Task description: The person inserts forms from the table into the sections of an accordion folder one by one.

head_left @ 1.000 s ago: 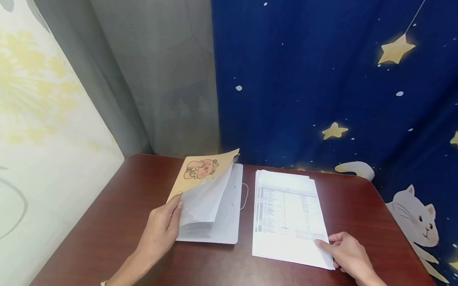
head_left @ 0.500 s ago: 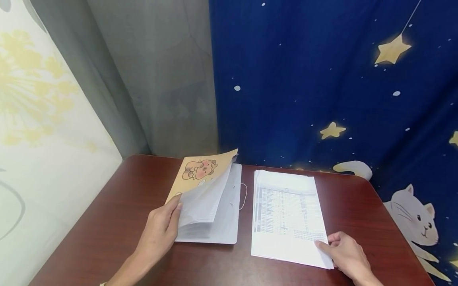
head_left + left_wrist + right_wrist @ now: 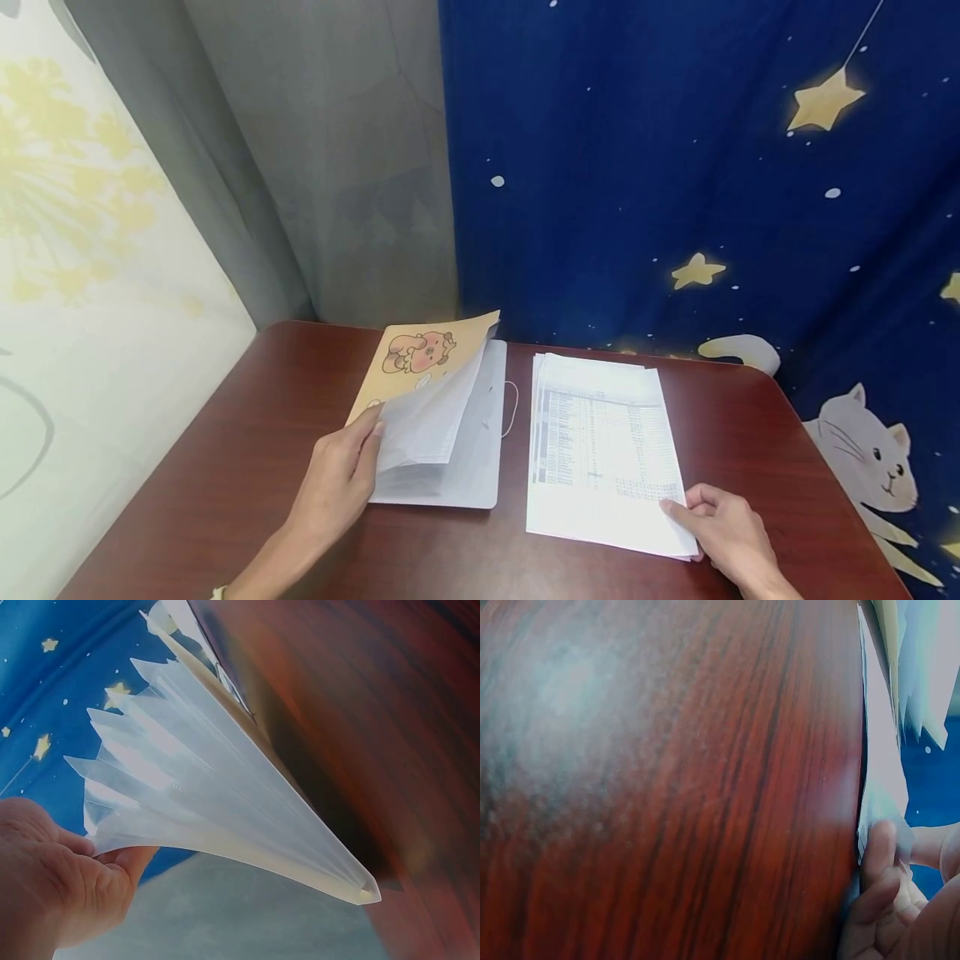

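On the left part of the table lies a display folder with a tan cartoon cover, partly lifted. My left hand pinches the cover's near edge together with some pages between thumb and fingers. Several clear sleeves fan out inside in the left wrist view, above the pale back cover. A stack of printed papers lies to the right, its top sheet bearing a table of small, unreadable print. At its near right corner my right hand pinches the sheets, thumb on top, fingers underneath; how many it grips is hidden.
A white elastic loop sticks out from the folder toward the papers. The dark red wooden table has rounded far corners. Behind it hang a grey curtain and a blue star-patterned curtain.
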Tool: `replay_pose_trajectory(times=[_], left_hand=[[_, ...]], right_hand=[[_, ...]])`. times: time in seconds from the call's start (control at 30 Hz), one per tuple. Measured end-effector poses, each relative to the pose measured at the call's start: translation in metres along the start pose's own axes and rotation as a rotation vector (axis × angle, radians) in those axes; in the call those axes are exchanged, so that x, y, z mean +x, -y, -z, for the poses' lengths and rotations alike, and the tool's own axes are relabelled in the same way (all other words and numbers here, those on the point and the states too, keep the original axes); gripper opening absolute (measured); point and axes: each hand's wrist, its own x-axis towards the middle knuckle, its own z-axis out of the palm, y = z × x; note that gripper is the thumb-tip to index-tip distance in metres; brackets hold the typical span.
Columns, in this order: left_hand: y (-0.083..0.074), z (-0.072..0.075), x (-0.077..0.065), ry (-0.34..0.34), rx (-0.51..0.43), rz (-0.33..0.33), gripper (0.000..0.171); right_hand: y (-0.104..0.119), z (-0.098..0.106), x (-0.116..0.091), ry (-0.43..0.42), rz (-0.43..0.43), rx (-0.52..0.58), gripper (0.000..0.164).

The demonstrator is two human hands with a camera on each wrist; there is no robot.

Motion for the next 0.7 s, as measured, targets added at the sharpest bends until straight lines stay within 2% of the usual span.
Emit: replay_pose_trajectory(times=[0.2,0.37,0.53,0.7], left_hand=[[-0.002,-0.001,0.002,0.016,-0.018,0.01,0.028],[-0.002,-0.001,0.002,0.01,-0.021,0.008,0.027],[-0.001,-0.001,0.003,0.009,-0.022,0.006,0.026],[-0.001,-0.001,0.001,0.001,-0.013,0.005,0.025]], right_hand=[[0.001,-0.002,-0.002,0.018,-0.034,0.083,0.034],[0.004,-0.006,-0.005,0.039,-0.03,0.212,0.042],[0.01,-0.007,-0.011,0.07,-0.025,0.335,0.036],[0.016,-0.004,-0.017,0.097,-0.022,0.412,0.037]])
